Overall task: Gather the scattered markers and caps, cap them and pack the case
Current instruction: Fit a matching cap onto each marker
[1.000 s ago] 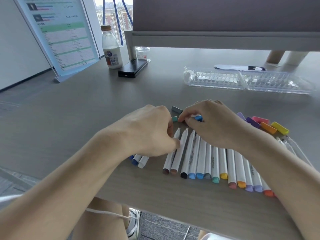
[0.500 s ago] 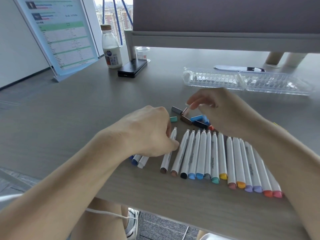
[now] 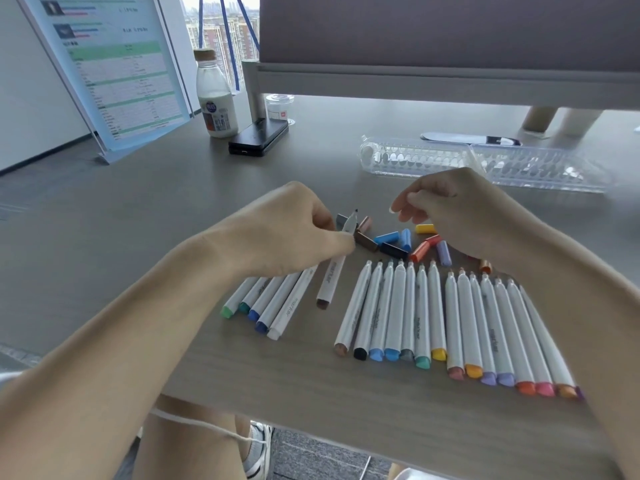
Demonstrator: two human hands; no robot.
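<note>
Grey counter (image 3: 173, 202) w/ marker rows (image 3: 433, 306). Pinching brown marker (image 3: 332, 278) in L grip (image 3: 294, 230), tip raised; R grip (image 3: 450, 206) above caps (image 3: 391, 237), loose, empty.

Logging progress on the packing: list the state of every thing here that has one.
Left hand: grips brown marker.
Brown marker: uncapped, tip pointing away.
Right hand: curled above caps; contents unclear.
Caps: loose, scattered.
Marker row: lying, uncapped.
Left marker group: lying, far ends hidden.
Case: open, empty.
Bottle: upright, capped.
</note>
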